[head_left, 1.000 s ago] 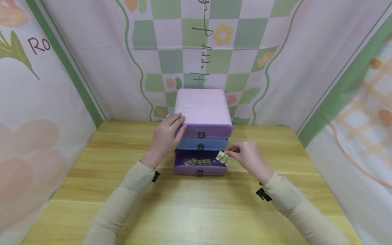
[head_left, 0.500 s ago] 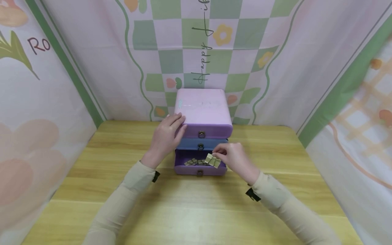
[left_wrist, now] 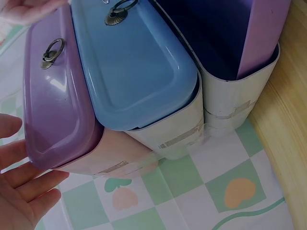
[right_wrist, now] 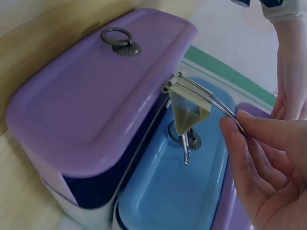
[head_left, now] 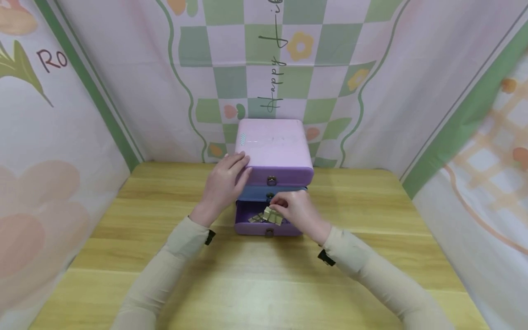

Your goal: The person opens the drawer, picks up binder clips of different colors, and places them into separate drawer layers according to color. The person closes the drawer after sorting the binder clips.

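Observation:
My right hand (head_left: 303, 211) pinches a pale yellow binder clip (head_left: 273, 216) by its wire handle, over the pulled-out bottom drawer (head_left: 249, 228). The right wrist view shows the clip's triangular body (right_wrist: 192, 108) hanging from thumb and fingers, with a second wire handle pointing down. Inside the drawer lie more binder clips (head_left: 255, 218), partly hidden behind the held one. My left hand (head_left: 222, 181) rests against the left front edge of the small drawer cabinet (head_left: 272, 142). In the left wrist view, its fingers (left_wrist: 41, 184) reach the purple top drawer's edge.
The cabinet's purple top drawer (head_left: 255, 176) and blue middle drawer (head_left: 253, 193) are closed, with ring pulls on their fronts. It stands on a wooden table (head_left: 247, 284), close to a patterned cloth backdrop (head_left: 227, 82). More cloth hangs on both sides.
My right hand has moved left with the binder clip, from the drawer's right end to over its middle. My left hand has stayed in place.

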The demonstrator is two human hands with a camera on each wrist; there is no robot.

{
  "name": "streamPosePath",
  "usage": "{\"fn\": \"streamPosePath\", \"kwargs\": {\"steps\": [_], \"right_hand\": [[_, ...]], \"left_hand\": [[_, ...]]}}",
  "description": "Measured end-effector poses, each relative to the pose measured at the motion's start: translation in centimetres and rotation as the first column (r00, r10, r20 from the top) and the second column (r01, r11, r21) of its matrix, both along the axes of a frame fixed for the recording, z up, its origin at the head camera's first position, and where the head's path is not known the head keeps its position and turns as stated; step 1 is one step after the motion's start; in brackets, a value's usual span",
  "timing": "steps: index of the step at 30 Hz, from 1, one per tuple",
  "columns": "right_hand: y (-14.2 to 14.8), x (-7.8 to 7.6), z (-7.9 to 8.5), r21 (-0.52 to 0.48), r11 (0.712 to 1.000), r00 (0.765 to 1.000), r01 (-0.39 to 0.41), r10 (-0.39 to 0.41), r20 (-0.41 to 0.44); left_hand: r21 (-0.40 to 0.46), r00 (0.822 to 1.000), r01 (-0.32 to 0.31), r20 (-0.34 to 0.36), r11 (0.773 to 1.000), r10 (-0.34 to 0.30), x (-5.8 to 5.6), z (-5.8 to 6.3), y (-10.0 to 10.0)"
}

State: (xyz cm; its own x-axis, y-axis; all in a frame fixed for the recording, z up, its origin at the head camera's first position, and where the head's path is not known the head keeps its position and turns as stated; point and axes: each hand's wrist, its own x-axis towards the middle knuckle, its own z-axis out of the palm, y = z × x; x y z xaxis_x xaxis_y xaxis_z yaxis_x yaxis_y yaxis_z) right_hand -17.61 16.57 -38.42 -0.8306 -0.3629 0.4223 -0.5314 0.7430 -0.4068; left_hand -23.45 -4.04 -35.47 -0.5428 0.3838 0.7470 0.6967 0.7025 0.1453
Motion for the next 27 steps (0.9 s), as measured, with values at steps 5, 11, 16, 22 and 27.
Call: {"fn": "streamPosePath", "kwargs": {"steps": [5, 11, 16, 22, 27], "right_hand": [[-1.1, -0.3, -0.4, -0.029, 0.999, 1.0, -0.023, 0.022, -0.018], [-2.4, -0.7, -0.7, -0.038, 0.999, 0.998, -0.03, 0.028, -0.061], [-3.5, -0.5, -1.0, -0.035, 0.999, 0.995, -0.028, 0.024, -0.098], [-4.6, -0.2, -1.2, -0.055, 0.998, 0.994, -0.028, 0.022, -0.107], [-5.4, -0.8, -1.4, -0.049, 0.999, 0.993, -0.019, 0.013, -0.118]], "left_hand": [[0.007, 1.0, 0.01, -0.01, 1.0, -0.009, 0.0, 0.1, 0.0], [0.009, 1.0, 0.011, -0.008, 1.0, -0.011, 0.0, -0.1, 0.0], [-0.005, 1.0, 0.018, -0.023, 1.0, -0.018, -0.1, -0.1, 0.1], [-0.014, 1.0, 0.023, -0.018, 1.0, -0.023, 0.0, -0.2, 0.1], [-0.005, 1.0, 0.018, -0.019, 1.0, -0.018, 0.0, -0.1, 0.0]]}}
